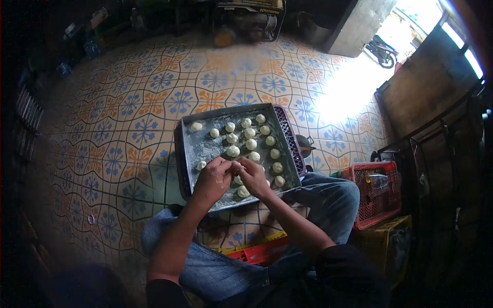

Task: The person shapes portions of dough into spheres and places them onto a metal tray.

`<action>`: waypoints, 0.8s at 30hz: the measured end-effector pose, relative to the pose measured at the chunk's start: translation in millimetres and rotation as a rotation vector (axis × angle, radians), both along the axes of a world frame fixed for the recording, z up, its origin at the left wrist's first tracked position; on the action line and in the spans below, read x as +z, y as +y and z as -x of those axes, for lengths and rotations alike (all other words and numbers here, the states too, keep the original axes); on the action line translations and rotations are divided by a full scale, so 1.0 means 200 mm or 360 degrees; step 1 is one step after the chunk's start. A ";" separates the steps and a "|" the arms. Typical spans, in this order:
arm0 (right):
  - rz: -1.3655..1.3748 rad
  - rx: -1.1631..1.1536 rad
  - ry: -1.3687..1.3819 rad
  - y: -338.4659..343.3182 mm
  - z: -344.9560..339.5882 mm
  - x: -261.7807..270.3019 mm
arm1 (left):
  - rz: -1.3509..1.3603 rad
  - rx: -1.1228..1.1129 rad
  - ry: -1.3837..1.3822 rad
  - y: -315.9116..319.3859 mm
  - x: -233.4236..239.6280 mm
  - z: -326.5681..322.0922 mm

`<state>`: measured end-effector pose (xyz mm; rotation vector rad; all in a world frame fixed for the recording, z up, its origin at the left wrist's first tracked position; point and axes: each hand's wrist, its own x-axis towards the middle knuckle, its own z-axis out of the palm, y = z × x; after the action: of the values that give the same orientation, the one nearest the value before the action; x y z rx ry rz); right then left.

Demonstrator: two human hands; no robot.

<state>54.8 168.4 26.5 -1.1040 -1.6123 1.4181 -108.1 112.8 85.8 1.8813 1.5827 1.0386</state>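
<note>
My left hand (213,180) and my right hand (254,177) meet over the front half of a metal tray (204,149) dusted with flour. Between their fingertips is a small piece of pale dough (237,165), mostly covered by the fingers. Rounded dough balls (251,144) lie in loose rows across the tray's middle and right side. One dough ball (201,165) sits just left of my left hand, and another (196,126) near the far left corner. My right hand and forearm partly hide some balls beneath them.
A dark purple plastic crate (289,134) supports the tray, between my knees. Behind its right side stands a round metal pan (304,145). A red crate (360,200) holding a clear plastic container is beyond my right knee, above a yellow crate (375,233). A generator (250,19) stands at the far wall.
</note>
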 end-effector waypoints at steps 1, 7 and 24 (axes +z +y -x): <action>-0.0023 0.0120 -0.0175 -0.01 0.01 0.01 | 0.0048 -0.0001 0.0104 0.00 0.01 0.00; -0.0705 0.0033 -0.0436 -0.03 0.03 -0.08 | 0.0185 0.0046 0.0330 -0.03 -0.01 0.02; 0.0754 -0.0221 0.0605 0.20 -0.32 -0.36 | 0.0073 0.0320 0.0081 0.10 -0.30 0.30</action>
<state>119.5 209.0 -45.4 -1.0901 -0.9401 1.8361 -168.2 133.1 25.7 1.7586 1.8398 1.0343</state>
